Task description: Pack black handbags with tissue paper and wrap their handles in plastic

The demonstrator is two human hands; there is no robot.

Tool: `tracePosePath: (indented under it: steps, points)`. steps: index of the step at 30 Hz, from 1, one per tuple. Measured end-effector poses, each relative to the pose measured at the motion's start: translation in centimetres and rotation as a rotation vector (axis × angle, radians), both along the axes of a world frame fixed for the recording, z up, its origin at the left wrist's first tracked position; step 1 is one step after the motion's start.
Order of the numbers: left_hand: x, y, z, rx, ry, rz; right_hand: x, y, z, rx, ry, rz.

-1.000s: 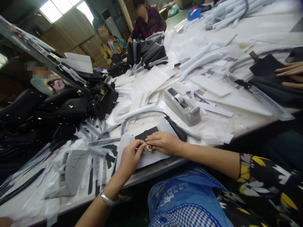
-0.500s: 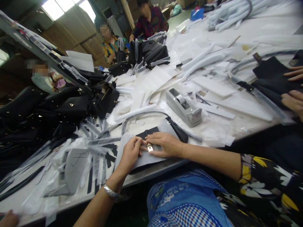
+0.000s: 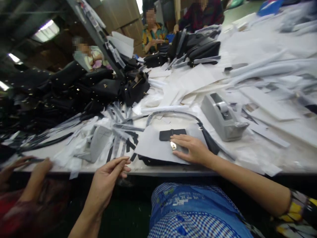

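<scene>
A black handbag [image 3: 210, 141] lies at the table's front edge, largely covered by a sheet of white paper [image 3: 151, 145]. Its black strap flap [image 3: 165, 135] and a shiny gold clasp [image 3: 173, 145] show above the paper. My right hand [image 3: 192, 148] rests flat over the flap beside the clasp, fingers stretched out. Off to the left of the bag, just in front of the table edge, my left hand [image 3: 111, 172] is closed in a pinch. Whatever may be between its fingertips is too small to make out.
A grey tape dispenser [image 3: 223, 119] stands right of the bag, and another dispenser [image 3: 97, 143] stands to its left among plastic-wrapped strips. Black bags [image 3: 106, 89] are heaped at the left. A co-worker's hands [image 3: 37, 167] are at the table's left edge; other people sit behind.
My left hand has drawn away from the clasp, leftward and toward me, still pinched. My right hand stays on the flap. The view has turned to the left.
</scene>
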State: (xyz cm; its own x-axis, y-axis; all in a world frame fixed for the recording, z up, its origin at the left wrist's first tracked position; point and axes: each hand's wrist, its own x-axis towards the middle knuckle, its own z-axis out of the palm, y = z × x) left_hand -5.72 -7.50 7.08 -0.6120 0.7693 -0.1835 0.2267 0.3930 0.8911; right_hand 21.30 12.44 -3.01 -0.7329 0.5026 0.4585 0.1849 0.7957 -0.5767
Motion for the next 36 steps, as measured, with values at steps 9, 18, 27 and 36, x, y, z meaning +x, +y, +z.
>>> tracePosePath:
  steps: [9,18,27,36]
  points:
    - [-1.5,-13.5,-11.4,-0.230,0.022,0.326,0.1,0.4,-0.2,0.057,-0.059,-0.025]
    - [-4.0,-18.1,-12.6,-0.397,0.154,0.437,0.2,0.5,-0.1,0.084,-0.072,-0.038]
    - [0.8,-9.4,-3.7,-0.132,0.538,0.136,0.1,0.2,0.2,0.032,-0.050,-0.002]
    - [8.7,7.5,-1.9,0.287,1.173,-1.031,0.0,0.2,0.3,0.010,-0.012,0.032]
